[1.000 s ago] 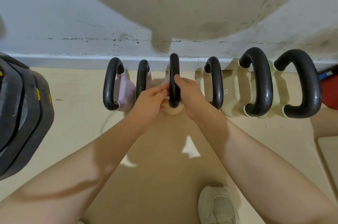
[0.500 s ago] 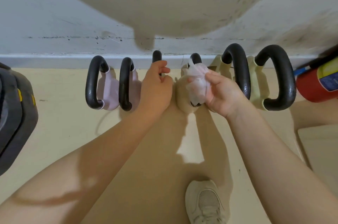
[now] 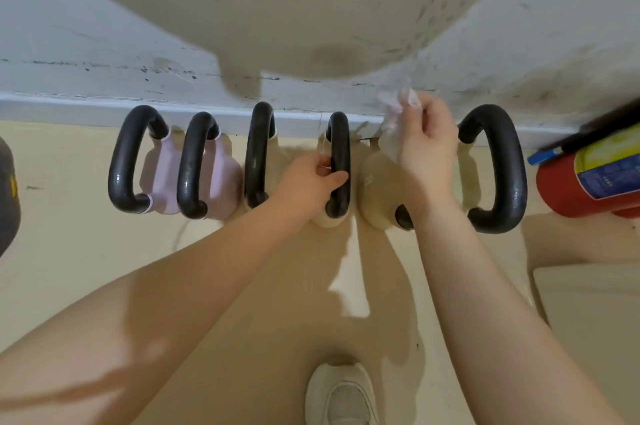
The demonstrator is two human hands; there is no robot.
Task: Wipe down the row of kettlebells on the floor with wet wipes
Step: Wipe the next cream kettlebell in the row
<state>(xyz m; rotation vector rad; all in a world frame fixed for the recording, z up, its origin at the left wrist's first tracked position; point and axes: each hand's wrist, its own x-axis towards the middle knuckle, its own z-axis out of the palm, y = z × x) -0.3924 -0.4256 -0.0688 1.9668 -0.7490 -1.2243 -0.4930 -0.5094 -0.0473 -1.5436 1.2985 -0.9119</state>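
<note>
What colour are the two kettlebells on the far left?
Pale pink bodies with black handles, clearest in the head view.

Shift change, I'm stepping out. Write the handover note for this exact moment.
Left hand grips the handle of the fourth kettlebell from the left.
Right hand holds a wet wipe over the fifth kettlebell, whose handle it hides.
Six kettlebells stand along the baseboard; the last is untouched.
Which are already wiped cannot be told. Left: at least the fifth, probably the sixth.
</note>
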